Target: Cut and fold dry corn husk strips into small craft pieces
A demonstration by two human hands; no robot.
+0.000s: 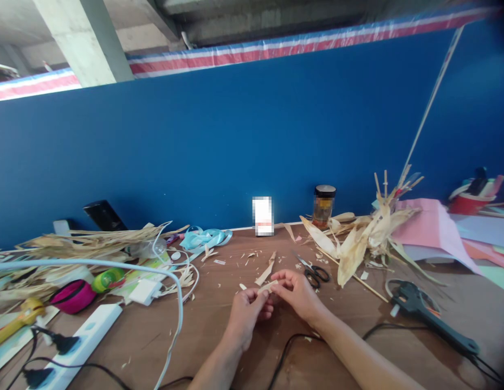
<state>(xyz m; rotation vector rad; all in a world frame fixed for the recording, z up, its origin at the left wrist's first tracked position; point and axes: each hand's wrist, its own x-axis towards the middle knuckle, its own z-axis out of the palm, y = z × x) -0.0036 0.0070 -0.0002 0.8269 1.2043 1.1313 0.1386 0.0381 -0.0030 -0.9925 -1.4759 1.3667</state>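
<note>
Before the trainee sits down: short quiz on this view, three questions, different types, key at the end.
1. Multiple choice: what do the fingertips of the left hand and the right hand meet at?
A) a blue ribbon
B) a pale strip
C) a white cable

2. True or false: the black-handled scissors are gripped in the right hand.

3. Fill in: the light-blue ribbon lies on the person's ____ side of the table.

Key: 1. B. 2. False; the scissors lie on the table, just beyond the right hand. 3. Left.
</note>
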